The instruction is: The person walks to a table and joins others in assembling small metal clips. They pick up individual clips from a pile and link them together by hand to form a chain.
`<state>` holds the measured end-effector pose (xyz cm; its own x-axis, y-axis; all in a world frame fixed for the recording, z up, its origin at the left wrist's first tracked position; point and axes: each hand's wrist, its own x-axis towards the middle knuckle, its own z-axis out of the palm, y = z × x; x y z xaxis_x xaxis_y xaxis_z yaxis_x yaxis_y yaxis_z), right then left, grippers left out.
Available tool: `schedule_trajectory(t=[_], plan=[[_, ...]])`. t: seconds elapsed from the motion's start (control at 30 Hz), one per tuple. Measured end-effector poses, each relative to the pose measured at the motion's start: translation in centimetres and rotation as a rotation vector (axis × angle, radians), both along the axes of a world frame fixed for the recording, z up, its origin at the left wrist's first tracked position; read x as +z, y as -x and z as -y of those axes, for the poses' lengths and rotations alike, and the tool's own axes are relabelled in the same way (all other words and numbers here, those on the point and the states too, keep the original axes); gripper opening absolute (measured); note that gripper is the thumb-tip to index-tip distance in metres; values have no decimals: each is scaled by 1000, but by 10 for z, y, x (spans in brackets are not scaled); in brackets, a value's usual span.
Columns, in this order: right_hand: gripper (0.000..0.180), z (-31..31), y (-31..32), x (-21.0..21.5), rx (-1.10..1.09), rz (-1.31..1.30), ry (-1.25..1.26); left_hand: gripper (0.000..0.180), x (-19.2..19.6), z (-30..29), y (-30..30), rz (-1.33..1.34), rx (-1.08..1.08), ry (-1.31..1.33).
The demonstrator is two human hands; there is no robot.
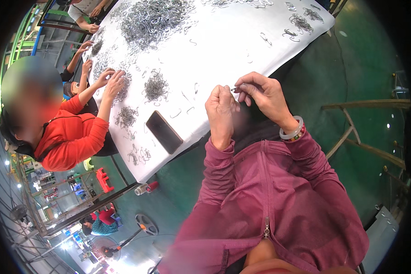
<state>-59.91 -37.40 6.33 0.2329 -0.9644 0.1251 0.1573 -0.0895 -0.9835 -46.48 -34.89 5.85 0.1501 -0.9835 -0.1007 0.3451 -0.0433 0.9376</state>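
Observation:
Close to the near edge of the white-covered table [223,41], my two hands meet. My left hand [221,112] is closed, its fingers curled in toward the palm; what it holds, if anything, is hidden. Thumb and fingers of my right hand [266,98] pinch together beside it, at a small dark piece [235,90] between the hands, too small to name. A pale bangle and a beaded bracelet circle my right wrist. Small bent metal hooks lie on the table, in a large heap [153,23] at the back and a smaller pile [155,86] left of my hands.
A dark phone [164,132] lies near the table's edge. Along the left side a person in red [73,132] handles hooks, with other people's hands farther back. More hook piles [301,23] sit at the far right. A wooden frame [351,125] stands right of me on the green floor.

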Motion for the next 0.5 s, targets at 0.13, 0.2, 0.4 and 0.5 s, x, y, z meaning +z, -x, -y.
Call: schedule_trajectory(t=[0.13, 0.2, 0.4, 0.5], plan=[[13, -1, 0, -6, 66, 29, -34, 31, -8, -3, 2, -36, 36, 37], [13, -2, 0, -6, 97, 47, -39, 31, -10, -2, 0, -95, 30, 36], [12, 6, 7, 3, 207, 24, -18, 32, -17, 3, -17, -100, -145, 35], [11, 20, 14, 8, 172, -83, -12, 33, -21, 8, -14, -24, -151, -5]])
